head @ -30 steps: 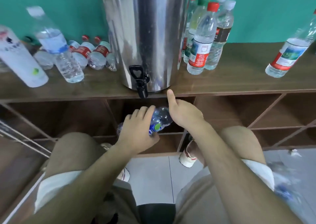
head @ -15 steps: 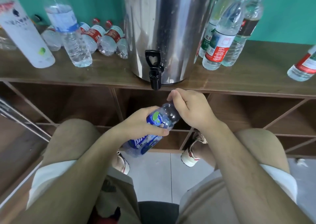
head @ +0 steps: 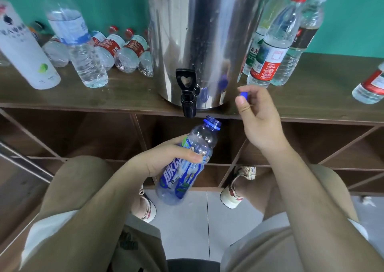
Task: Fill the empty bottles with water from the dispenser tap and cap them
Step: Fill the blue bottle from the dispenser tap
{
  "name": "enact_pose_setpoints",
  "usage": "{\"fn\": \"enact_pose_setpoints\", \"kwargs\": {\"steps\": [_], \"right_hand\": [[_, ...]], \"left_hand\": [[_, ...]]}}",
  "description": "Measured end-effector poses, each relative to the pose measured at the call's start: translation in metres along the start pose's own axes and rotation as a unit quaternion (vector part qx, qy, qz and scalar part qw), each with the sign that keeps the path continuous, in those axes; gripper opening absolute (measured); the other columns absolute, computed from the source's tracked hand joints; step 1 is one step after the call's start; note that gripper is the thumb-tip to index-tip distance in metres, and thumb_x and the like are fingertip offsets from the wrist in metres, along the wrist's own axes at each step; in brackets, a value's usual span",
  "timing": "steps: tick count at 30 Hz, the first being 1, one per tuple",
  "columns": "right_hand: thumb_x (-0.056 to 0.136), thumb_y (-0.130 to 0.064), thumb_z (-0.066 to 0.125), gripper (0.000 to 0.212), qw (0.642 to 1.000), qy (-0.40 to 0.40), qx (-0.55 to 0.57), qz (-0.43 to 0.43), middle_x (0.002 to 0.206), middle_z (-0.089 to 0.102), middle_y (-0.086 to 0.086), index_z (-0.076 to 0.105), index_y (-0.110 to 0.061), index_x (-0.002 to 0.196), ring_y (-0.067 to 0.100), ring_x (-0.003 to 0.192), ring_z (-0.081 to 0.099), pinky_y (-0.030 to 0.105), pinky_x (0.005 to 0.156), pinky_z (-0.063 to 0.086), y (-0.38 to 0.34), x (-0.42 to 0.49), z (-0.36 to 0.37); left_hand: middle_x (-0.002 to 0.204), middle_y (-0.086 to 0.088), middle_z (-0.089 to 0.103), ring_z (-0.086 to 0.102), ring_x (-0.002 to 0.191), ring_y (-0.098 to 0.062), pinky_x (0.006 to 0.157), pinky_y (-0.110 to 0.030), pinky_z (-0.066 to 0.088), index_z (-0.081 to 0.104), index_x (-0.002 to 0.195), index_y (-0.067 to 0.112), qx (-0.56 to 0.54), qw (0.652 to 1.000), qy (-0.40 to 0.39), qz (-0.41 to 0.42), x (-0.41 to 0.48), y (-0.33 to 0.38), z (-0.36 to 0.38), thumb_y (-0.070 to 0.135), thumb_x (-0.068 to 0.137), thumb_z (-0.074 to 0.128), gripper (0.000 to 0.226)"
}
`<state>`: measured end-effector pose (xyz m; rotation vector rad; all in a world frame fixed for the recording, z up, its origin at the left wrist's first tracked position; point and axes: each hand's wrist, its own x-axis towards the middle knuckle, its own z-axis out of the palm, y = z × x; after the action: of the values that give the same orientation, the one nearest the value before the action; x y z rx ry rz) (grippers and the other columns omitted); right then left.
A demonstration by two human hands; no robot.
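While my left hand point(head: 166, 159) grips the open, blue-labelled clear plastic bottle point(head: 180, 178), its mouth tilted toward 1 o'clock just under the black plastic tap point(head: 188, 99), my right hand point(head: 259, 126) pinches the small blue cap point(head: 243, 94) at the tap's 3 o'clock. Filling is next, I judge: centre the mouth beneath the spout.

My left hand point(head: 164, 159) is gripping the clear plastic bottle with the blue printed label point(head: 182, 174) around its middle, thumb lying across the near side and fingers curling round the far side, tilting its open neck up and to the right. My left forearm point(head: 93, 209) is reaching in from the lower left. My right hand point(head: 259, 124) is hovering higher, apart from the left, pinching the small blue plastic cap point(head: 243, 94) between thumb and forefinger, while my right forearm point(head: 307, 199) is stretching in from the lower right.
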<state>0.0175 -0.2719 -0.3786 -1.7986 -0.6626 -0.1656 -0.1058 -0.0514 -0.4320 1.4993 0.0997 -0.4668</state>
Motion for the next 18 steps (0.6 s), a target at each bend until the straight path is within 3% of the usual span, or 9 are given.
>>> {"fn": "enact_pose_setpoints", "kwargs": {"steps": [4, 7, 13, 18], "right_hand": [[0.096, -0.033, 0.075, 0.027, 0.992, 0.083, -0.06, 0.076, 0.116, 0.064, 0.002, 0.054, -0.025, 0.112, 0.013, 0.102, 0.064, 0.032, 0.095, 0.054, 0.01, 0.009, -0.006], [0.092, -0.027, 0.08, 0.032, 0.987, 0.087, -0.078, 0.107, 0.118, 0.065, 0.01, 0.053, -0.017, 0.105, 0.023, 0.104, 0.065, 0.043, 0.097, 0.053, 0.015, 0.011, -0.002], [0.089, -0.03, 0.082, 0.028, 0.971, 0.072, -0.207, 0.091, 0.098, 0.058, -0.009, 0.058, -0.019, 0.1, 0.02, 0.111, 0.05, 0.047, 0.099, 0.046, 0.017, 0.012, 0.005], [0.09, -0.035, 0.081, 0.032, 0.973, 0.064, -0.204, 0.089, 0.101, 0.054, -0.013, 0.059, -0.021, 0.109, 0.02, 0.118, 0.049, 0.048, 0.104, 0.045, 0.014, 0.012, 0.006]], "left_hand": [[0.118, 0.0, 0.076, 0.073, 0.112, -0.024, 0.106, -0.052, 0.053, 0.063, 0.123, 0.033, 0.057, 0.995, 0.085, 0.0, 0.005, -0.003, 0.007, 0.035, 0.058, 0.096, 0.073], [0.115, 0.006, 0.076, 0.073, 0.111, -0.018, 0.107, -0.051, 0.053, 0.059, 0.125, 0.034, 0.09, 0.987, 0.134, 0.007, 0.007, -0.006, 0.008, 0.033, 0.052, 0.098, 0.083], [0.115, 0.011, 0.075, 0.073, 0.107, -0.01, 0.104, -0.043, 0.055, 0.055, 0.13, 0.038, 0.098, 0.978, 0.178, 0.041, 0.009, -0.007, 0.005, 0.016, 0.066, 0.097, 0.08], [0.117, 0.011, 0.075, 0.073, 0.109, -0.012, 0.104, -0.044, 0.055, 0.054, 0.131, 0.039, 0.094, 0.977, 0.184, 0.058, 0.01, -0.008, 0.004, 0.021, 0.062, 0.097, 0.083]]}}
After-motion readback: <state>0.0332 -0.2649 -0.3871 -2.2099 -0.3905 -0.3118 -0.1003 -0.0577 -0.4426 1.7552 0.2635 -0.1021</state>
